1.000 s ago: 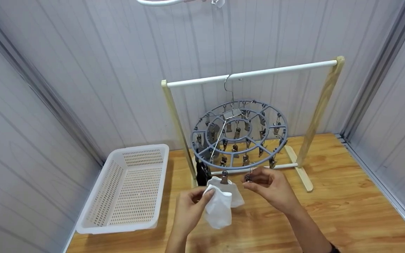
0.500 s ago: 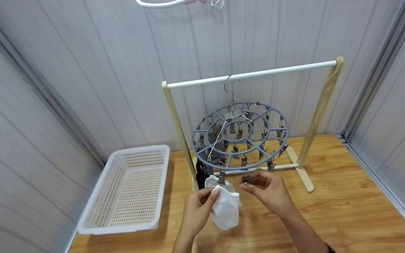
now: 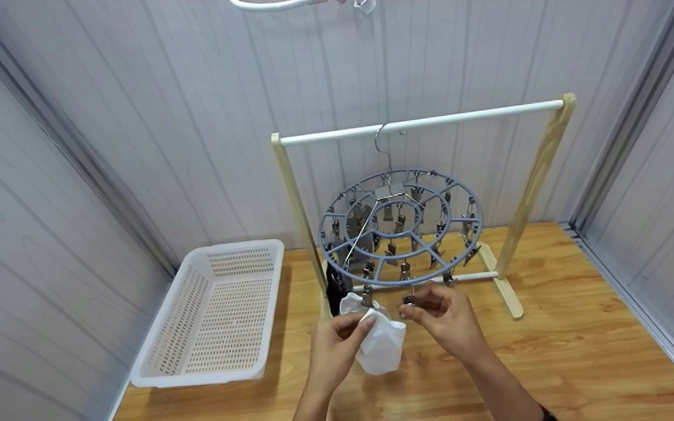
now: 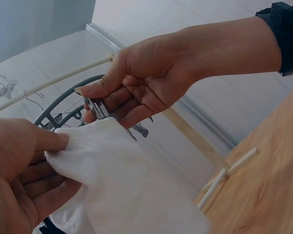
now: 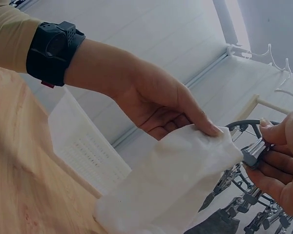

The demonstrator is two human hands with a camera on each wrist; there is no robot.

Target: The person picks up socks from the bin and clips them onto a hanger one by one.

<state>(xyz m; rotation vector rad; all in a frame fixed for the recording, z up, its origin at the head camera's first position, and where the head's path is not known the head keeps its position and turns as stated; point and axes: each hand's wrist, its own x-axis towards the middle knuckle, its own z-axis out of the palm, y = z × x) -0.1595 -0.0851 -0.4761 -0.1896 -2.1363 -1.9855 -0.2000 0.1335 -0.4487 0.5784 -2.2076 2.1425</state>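
Note:
My left hand [image 3: 337, 351] pinches a white sock [image 3: 382, 348] by its top edge, between thumb and fingers. The sock hangs down below the hand. My right hand [image 3: 451, 318] pinches a metal clip [image 5: 255, 151] that hangs from the front of a round blue-grey clip hanger [image 3: 422, 278]. In the left wrist view, the sock's upper edge lies right at the clip's end. Another white piece [image 3: 350, 303] hangs from a neighbouring clip, partly behind the held sock. Dark cloth [image 3: 335, 292] and grey cloth [image 3: 360, 248] hang on the hanger's left side.
The hanger hooks over the white bar [image 3: 466, 117] of a wooden-legged rack on the wooden table [image 3: 577, 351]. Several other clips dangle under its rings. To the left stands a white slotted basket [image 3: 196, 381]. Panelled walls close in the back and both sides.
My left hand has moved right with the sock, closing the gap to my right hand. The right hand has shifted slightly left and down with its clip. The hanger has swung a little.

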